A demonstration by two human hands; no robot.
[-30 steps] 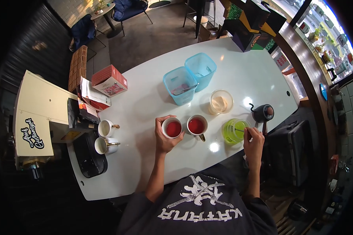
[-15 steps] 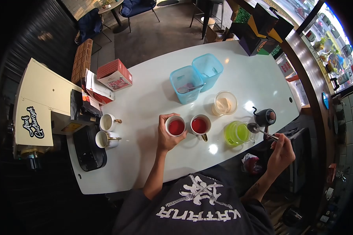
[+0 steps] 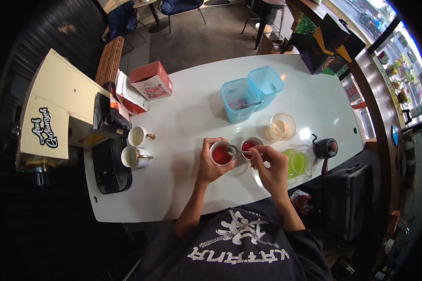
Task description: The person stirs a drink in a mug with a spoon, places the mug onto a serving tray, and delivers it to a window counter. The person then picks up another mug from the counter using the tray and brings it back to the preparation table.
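My left hand (image 3: 210, 163) is wrapped round a white cup of red liquid (image 3: 222, 154) standing on the table. In my right hand (image 3: 273, 169) is a metal spoon (image 3: 232, 150), its bowl over the mouth of that cup; whether it touches the liquid I cannot tell. Beside it stands a second cup of red liquid (image 3: 250, 145), partly covered by my right fingers. Right of my hand is a glass pitcher of bright green liquid (image 3: 297, 163), its left side partly hidden. Behind the cups sits a clear tub (image 3: 282, 126) with something pale in it.
Two blue containers (image 3: 239, 100) stand farther back, one with a utensil in it. A black kettle (image 3: 325, 147) is at the right. Two white mugs (image 3: 137, 156), a red-and-white box (image 3: 151, 80) and a cream machine (image 3: 47, 107) are at the left.
My right hand has moved left with the spoon, from over the green pitcher to the cup in my left hand. The whole view has shifted slightly; my left hand keeps its hold.
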